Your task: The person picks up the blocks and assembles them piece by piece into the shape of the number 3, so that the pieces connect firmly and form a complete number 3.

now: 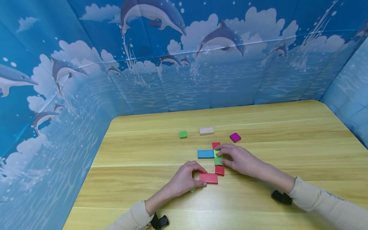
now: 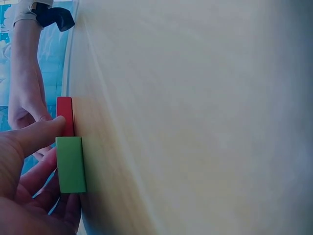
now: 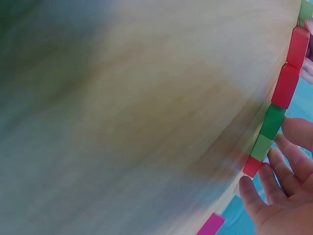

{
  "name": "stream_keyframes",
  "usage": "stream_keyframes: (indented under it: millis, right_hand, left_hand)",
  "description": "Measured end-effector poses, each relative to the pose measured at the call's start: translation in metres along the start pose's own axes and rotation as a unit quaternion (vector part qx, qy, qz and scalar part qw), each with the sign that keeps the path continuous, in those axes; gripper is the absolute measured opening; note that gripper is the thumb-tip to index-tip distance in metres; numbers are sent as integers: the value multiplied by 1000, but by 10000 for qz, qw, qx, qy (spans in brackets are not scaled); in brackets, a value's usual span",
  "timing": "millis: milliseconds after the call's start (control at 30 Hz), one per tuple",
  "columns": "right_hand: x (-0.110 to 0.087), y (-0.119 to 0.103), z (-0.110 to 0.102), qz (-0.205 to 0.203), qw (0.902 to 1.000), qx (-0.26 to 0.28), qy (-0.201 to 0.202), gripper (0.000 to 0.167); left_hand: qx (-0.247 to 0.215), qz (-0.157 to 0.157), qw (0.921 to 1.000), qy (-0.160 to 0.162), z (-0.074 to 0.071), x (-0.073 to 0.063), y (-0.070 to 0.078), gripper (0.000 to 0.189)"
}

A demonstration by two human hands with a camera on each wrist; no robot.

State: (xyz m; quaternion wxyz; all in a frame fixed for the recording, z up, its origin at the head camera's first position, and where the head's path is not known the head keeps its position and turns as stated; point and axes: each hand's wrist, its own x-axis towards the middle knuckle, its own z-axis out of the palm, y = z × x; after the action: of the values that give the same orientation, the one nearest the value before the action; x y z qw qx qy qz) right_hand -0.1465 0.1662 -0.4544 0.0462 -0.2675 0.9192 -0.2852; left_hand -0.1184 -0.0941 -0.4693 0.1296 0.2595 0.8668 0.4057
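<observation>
In the head view my left hand (image 1: 185,179) pinches a long red block (image 1: 208,178) between thumb and fingers. Part of a green block (image 1: 193,190) shows below that palm; the left wrist view shows this green block (image 2: 71,165) in front of the red one. Over a column of blocks, my right hand (image 1: 240,158) touches with loosely bent fingers and thumb. This column has a red block (image 1: 216,145) at its far end, then a lime block (image 1: 216,153), a green block (image 1: 218,161) and a near red block (image 1: 219,170). A blue block (image 1: 205,154) adjoins the column's left side.
Farther back on the wooden table (image 1: 138,140) lie a small green block (image 1: 183,134), a pale block (image 1: 206,131) and a magenta block (image 1: 235,137). A blue dolphin-print curtain (image 1: 184,86) stands behind the table and along its sides.
</observation>
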Motion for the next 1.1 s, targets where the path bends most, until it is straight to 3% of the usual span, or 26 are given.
stream_keyframes:
  millis: [567,833,1100]
  right_hand:
    - [0,1,0,41,10000,-45,21,27]
    - [0,1,1,23,9999,-108,32,27]
    - [0,0,-1,17,10000,-87,8,27]
  left_hand:
    - [-66,340,9994,17,-19,-11,-13,28]
    - [73,441,9980,-450,-32,-21,-23,34]
    - [-160,673,9927,-993,-40,-25,-28,37]
